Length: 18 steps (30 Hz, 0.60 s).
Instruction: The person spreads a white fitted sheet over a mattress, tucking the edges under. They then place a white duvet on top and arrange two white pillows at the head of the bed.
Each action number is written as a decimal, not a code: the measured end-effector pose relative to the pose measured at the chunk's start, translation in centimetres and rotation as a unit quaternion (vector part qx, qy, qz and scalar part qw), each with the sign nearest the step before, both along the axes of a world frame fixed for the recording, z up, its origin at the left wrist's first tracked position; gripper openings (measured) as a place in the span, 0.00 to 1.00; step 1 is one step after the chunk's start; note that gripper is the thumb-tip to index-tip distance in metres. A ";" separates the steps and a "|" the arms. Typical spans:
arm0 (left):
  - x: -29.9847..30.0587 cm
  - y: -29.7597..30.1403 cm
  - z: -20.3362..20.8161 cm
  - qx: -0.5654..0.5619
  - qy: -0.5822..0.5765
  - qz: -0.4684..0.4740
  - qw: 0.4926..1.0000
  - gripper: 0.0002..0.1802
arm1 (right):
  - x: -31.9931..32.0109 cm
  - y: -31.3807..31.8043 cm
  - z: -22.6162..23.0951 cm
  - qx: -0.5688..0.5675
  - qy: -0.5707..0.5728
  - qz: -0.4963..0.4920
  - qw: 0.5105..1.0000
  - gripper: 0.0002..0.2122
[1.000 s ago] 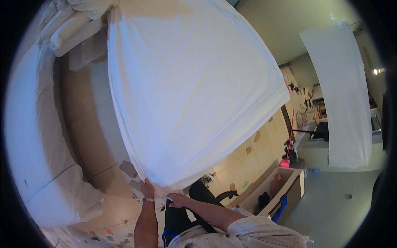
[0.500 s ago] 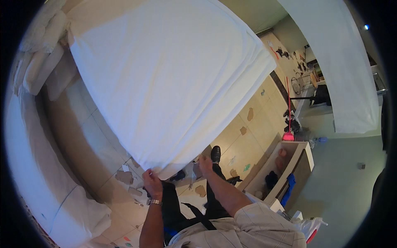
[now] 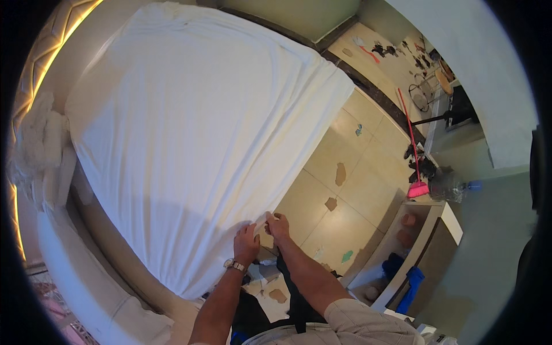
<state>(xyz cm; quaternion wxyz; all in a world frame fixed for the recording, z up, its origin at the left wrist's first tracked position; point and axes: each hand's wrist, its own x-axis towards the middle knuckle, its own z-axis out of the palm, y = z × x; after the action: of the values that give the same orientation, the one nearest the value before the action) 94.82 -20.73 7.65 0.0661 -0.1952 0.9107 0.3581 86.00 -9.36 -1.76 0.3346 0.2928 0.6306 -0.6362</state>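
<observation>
A large white sheet (image 3: 190, 132) spreads over what seems to be a bed, with long creases running toward its near corner. My left hand (image 3: 246, 244), with a metal watch on its wrist, pinches the sheet's right-hand edge near the front. Just beyond it along that edge, my right hand (image 3: 277, 225) has its fingers closed on the cloth too. Between the two hands a short piece of hem shows. The near corner of the sheet hangs to the left of my left forearm, with no hand on it.
To the right, an open-fronted cabinet (image 3: 451, 221) holds dark items, with a blue cloth (image 3: 411, 287) over its side. Beyond it are a pink broom (image 3: 418, 188) and a large clear bottle (image 3: 448, 185). Brown scraps (image 3: 340, 173) dot the tiled floor. White bedding (image 3: 49, 149) is piled at left.
Both hands have moved from the sheet's near corner, farther along its right edge, and come closer together. The near corner is out of my left hand. The view has shifted.
</observation>
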 end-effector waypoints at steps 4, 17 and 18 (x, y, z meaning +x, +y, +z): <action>-1.6 1.7 -1.7 -0.011 -0.024 -0.057 0.998 0.21 | -3.0 2.2 -2.1 0.130 0.091 0.170 0.973 0.14; -8.4 1.5 -2.5 0.053 -0.036 -0.091 0.994 0.23 | -7.5 5.9 -2.8 0.043 -0.005 0.095 0.994 0.20; -9.5 1.3 -2.7 0.070 -0.029 -0.096 0.993 0.24 | -9.4 5.9 -2.7 -0.002 -0.012 0.038 0.999 0.23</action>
<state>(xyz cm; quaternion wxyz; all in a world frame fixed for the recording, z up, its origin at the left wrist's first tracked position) 85.34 -19.47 4.95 0.1397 -0.1117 0.8958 0.4069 76.56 -3.48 -4.44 0.3667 0.2754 0.6360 -0.6207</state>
